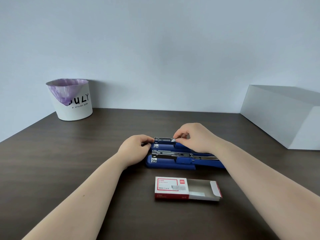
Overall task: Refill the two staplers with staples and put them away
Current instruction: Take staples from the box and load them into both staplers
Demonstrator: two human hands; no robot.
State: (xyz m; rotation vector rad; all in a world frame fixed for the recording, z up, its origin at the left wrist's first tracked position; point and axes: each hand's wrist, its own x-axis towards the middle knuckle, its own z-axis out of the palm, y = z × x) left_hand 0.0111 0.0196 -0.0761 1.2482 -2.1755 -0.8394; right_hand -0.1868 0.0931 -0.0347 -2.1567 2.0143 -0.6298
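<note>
Two blue staplers lie side by side on the dark wooden desk, both with their tops swung open to the right. My left hand (136, 148) grips the left end of the far stapler (164, 144). My right hand (194, 137) pinches a small silver strip of staples (174, 140) over the far stapler's metal channel. The near stapler (173, 161) lies untouched, its channel exposed. In front of it sits a red and white staple box (173, 187), its tray slid out to the right with a few staples in it.
A white bin (74, 103) lined with a purple bag stands at the back left. A white open box (284, 116) sits at the right against the wall. The desk (86, 161) runs back to a pale wall.
</note>
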